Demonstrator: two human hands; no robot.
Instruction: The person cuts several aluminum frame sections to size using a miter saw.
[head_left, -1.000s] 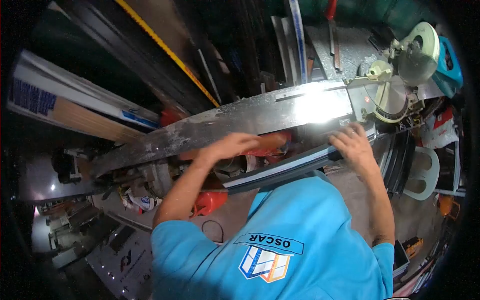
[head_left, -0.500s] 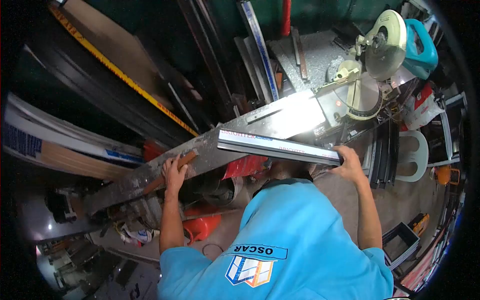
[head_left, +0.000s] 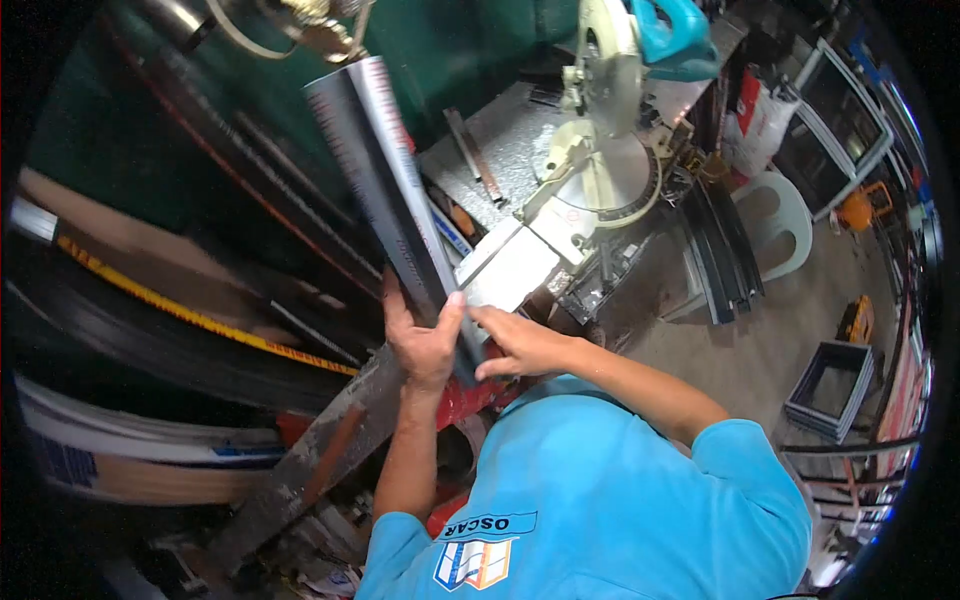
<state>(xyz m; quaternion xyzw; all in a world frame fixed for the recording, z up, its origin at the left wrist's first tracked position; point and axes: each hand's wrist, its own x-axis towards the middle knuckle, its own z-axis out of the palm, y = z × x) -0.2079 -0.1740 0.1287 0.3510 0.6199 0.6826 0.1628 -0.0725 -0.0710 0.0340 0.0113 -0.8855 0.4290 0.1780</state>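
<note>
A dark aluminium profile (head_left: 395, 200) with white printed protective film stands steeply tilted in front of me, its upper end leaning left. My left hand (head_left: 425, 343) is closed around its lower part, thumb across the front face. From the right, my right hand (head_left: 520, 343) grips the edge near the bottom end; some of its fingertips are hidden behind the profile. Below my left hand, a brown strip (head_left: 335, 450) rests on the long grey metal beam (head_left: 290, 500). Beyond the profile stands a miter saw (head_left: 610, 100) with its round blade raised.
A white plastic chair (head_left: 785, 235) and several dark profiles (head_left: 725, 250) stand to the right. A rectangular frame (head_left: 830, 390) lies on the floor. Long stock and a yellow-labelled bar (head_left: 200, 315) lean along the left. A lamp (head_left: 325, 25) hangs at the top.
The profile has swung from nearly level to steeply upright and moved left. My left hand has left the brown strip and now grips the profile. My right hand has moved left with it; the view has turned right.
</note>
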